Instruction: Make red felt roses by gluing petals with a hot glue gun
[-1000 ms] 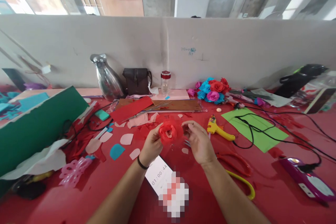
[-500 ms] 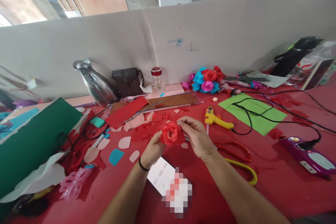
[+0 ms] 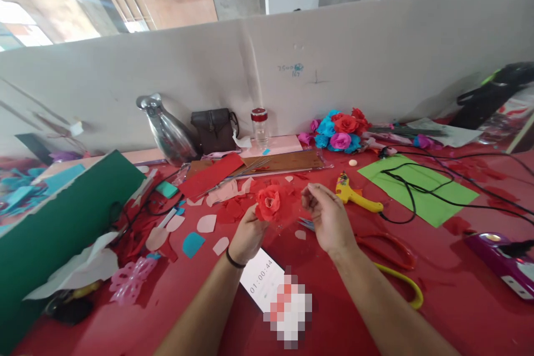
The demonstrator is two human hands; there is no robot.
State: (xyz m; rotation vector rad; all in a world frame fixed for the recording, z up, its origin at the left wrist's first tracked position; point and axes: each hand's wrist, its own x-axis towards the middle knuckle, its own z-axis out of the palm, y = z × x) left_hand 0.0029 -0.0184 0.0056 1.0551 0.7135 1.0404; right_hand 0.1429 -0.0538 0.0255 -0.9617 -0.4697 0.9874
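A red paper flower [image 3: 270,202] faces up at the middle, and my left hand [image 3: 249,233] grips it from below, its fingers partly hidden by the petals. To the right of the flower, apart from it, is my right hand [image 3: 327,214] with its fingers curled and thumb side close to them; whether something small is between them cannot be made out. A yellow glue gun [image 3: 357,196] lies just beyond my right hand. Pliers with red handles [image 3: 390,250] rest beside my right wrist. Below my left hand lies a phone [image 3: 261,278] showing a timer.
Paper petals [image 3: 206,223] are scattered on the red table [image 3: 187,311]. A bouquet [image 3: 342,130], glass jar [image 3: 260,125], metal flask [image 3: 169,130] and dark pouch [image 3: 214,129] stand at the back. Black cords cross a green sheet [image 3: 450,200]; a purple power strip [image 3: 500,261] lies right.
My right hand has come away from the flower to the right. The flower stays in my left hand. The whole view has shifted a little to the left.
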